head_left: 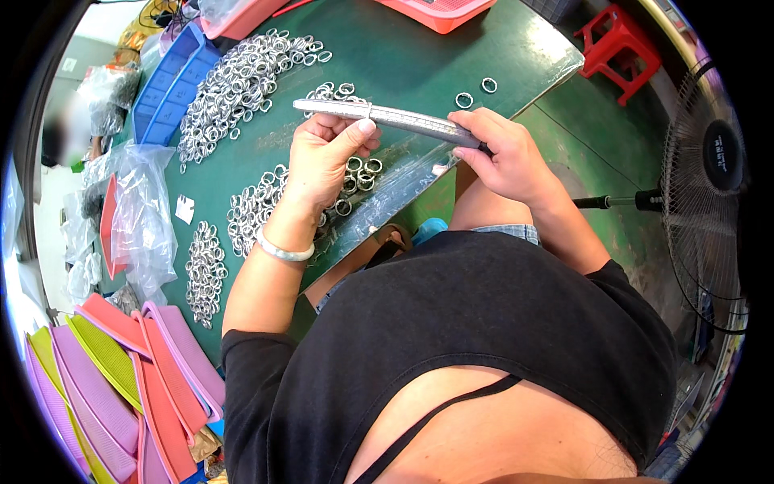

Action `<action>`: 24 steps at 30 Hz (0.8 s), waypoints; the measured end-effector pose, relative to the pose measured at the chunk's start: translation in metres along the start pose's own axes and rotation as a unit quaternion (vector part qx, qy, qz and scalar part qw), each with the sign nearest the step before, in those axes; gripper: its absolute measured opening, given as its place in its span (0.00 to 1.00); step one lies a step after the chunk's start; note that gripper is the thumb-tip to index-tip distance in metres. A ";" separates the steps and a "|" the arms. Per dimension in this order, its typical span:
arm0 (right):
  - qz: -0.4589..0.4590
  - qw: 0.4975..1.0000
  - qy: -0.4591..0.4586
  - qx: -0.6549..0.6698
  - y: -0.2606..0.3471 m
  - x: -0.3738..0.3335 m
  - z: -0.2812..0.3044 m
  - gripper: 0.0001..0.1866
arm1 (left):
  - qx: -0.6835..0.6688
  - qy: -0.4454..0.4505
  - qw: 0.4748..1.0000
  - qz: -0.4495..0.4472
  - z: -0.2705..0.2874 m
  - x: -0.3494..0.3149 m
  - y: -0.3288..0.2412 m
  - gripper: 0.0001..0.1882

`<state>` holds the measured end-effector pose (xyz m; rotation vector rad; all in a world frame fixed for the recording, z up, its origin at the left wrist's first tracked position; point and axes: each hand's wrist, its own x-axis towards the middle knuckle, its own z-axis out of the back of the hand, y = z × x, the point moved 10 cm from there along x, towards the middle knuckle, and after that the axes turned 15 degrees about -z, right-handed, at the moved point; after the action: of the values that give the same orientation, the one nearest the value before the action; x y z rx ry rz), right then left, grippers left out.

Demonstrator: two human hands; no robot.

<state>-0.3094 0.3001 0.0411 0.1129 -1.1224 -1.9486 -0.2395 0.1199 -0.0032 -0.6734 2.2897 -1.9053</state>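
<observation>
While the right hand [501,152] has a solid grip on one end of a long grey stick [415,122], the left hand [324,157] is pinching a silver ring [369,110] that's around it, all held up over a green surface [387,52] that's loaded with loose rings [238,89], with a blue tray [173,89] beside the biggest heap.

Left hand [329,157] and right hand [509,157] apart, both in thumb-and-finger pinches
</observation>
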 end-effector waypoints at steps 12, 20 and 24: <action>-0.005 1.000 0.003 -0.017 0.001 -0.001 -0.001 0.19 | 0.026 0.006 0.999 -0.021 -0.001 -0.004 -0.006 0.09; -0.028 0.999 0.022 0.015 -0.009 0.001 0.008 0.19 | -0.055 -0.105 0.983 -0.139 0.046 0.012 -0.043 0.06; -0.054 0.998 0.003 0.009 -0.029 -0.001 0.022 0.21 | 0.260 0.025 0.964 -0.057 0.024 0.000 -0.038 0.05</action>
<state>-0.3373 0.3226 0.0321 0.1926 -1.1512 -2.0326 -0.2208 0.0928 0.0275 -0.6972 1.6735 -2.4532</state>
